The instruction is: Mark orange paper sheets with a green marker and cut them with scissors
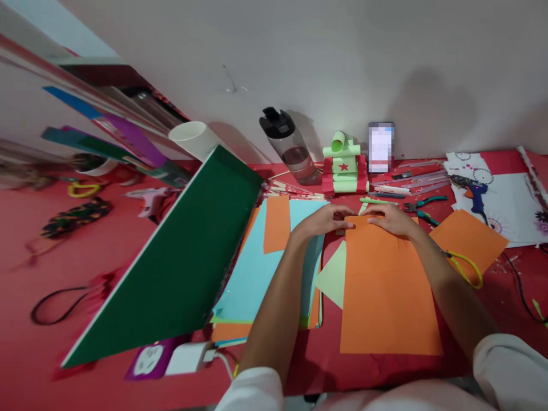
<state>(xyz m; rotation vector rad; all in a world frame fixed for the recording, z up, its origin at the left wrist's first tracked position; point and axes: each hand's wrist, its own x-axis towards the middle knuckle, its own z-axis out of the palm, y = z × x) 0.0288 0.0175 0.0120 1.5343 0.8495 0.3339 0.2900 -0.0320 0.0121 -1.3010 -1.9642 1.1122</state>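
A large sheet of orange paper (387, 291) lies on the red table in front of me. My left hand (323, 221) pinches its upper left corner between thumb and curled fingers. My right hand (390, 220) is closed on the top edge, a little to the right. A pale green sheet (334, 277) pokes out from under the orange sheet's left side. Just beyond my hands is a bright green pen-like stick (379, 201). Yellow-handled scissors (466, 268) lie beside my right forearm, partly hidden by it.
Stacked light blue paper (248, 279) lies left, beside a leaning dark green board (180, 257). Behind stand a water bottle (291, 151), a green-and-red paper model (345, 168) and a phone (381, 147). Pliers (428, 208) and a blue glue gun (475, 194) lie right.
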